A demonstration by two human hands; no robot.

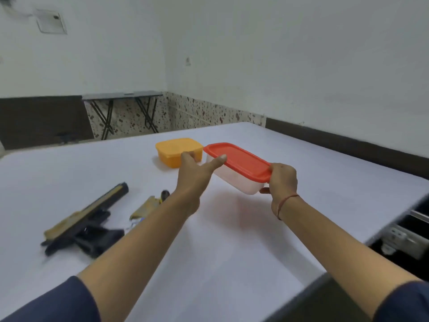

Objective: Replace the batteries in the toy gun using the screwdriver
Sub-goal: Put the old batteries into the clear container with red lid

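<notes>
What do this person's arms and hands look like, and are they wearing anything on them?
Both the left hand and the right hand are bare, without gloves. A dark navy left sleeve and right sleeve cover the upper arms only, leaving the forearms uncovered. A thin red thread circles the right wrist.

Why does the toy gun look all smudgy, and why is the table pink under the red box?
Head view: the toy gun is smeared, likely by motion blur. Head view: the pink patch on the table lies below the red-lidded box held up by the right hand, and is probably light tinted by the lid. Head view: the wide lens curves the table's edges.
</notes>
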